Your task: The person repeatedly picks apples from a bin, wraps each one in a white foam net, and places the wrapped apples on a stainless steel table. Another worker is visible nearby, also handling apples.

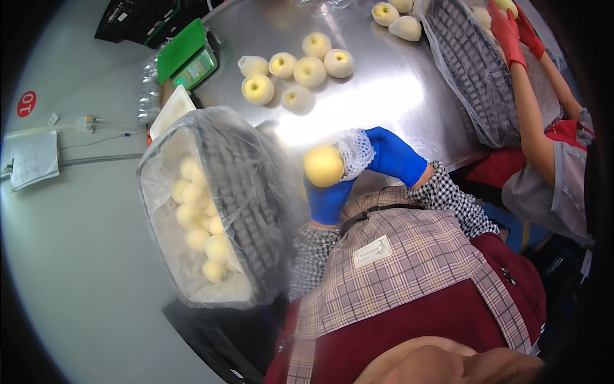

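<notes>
In front of my apron, my left hand [327, 201], in a blue glove, holds a yellow apple [324, 166]. My right hand [395, 156], gloved in the same blue, grips a white foam net sleeve [356, 152]. That sleeve meets the right side of the apple; how far it covers the fruit is hard to tell. Beyond my hands, several yellow apples in foam nets [309, 72] sit grouped on a shiny metal table [379, 86]. At my left stands a crate lined with clear plastic [254, 206], with several pale yellow apples [194, 197] inside.
A green scale [194, 67] and a white tray [172, 113] stand at the table's left end. On the right, a co-worker's red-gloved hands [508, 36] reach over another plastic-lined crate [472, 72]. Netted fruits [398, 21] lie beside that crate. Black crates [139, 19] are at upper left.
</notes>
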Demonstrator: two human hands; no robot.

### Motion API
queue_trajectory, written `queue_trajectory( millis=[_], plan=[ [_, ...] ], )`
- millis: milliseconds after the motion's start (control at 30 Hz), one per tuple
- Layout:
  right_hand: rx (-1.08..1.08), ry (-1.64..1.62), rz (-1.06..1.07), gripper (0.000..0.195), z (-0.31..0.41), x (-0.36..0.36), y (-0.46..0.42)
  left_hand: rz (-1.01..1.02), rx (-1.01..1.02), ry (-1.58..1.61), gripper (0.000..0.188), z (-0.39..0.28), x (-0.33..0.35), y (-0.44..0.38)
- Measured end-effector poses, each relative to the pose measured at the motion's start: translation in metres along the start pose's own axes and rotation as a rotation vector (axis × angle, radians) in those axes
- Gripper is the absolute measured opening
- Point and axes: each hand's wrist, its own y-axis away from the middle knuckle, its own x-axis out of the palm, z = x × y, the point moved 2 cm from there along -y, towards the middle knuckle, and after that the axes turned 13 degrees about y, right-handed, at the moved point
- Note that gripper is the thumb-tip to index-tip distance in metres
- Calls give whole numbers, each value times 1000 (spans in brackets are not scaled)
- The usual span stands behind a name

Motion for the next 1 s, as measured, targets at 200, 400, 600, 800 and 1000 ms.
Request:
queue_trajectory(
  millis=[200, 400, 600, 800, 1000],
  plan=[
    [35, -235, -7, 31, 12, 10, 1, 10, 94, -216, 68, 1, 2, -1],
    [73, -355, -85, 20, 18, 15, -5, 3, -224, 341, 59, 13, 3, -2],
    [-24, 407, -316, 13, 30, 21, 8, 31, -529, 763, 46, 70, 3, 10],
    [-28, 553, -197, 11, 13, 42, 9, -143, -472, 313, 44, 74, -15, 10],
    [-61, 230, -122, 40, -76, -6, -1, -131, -494, 376, 36, 81, -13, 37]
  ],
)
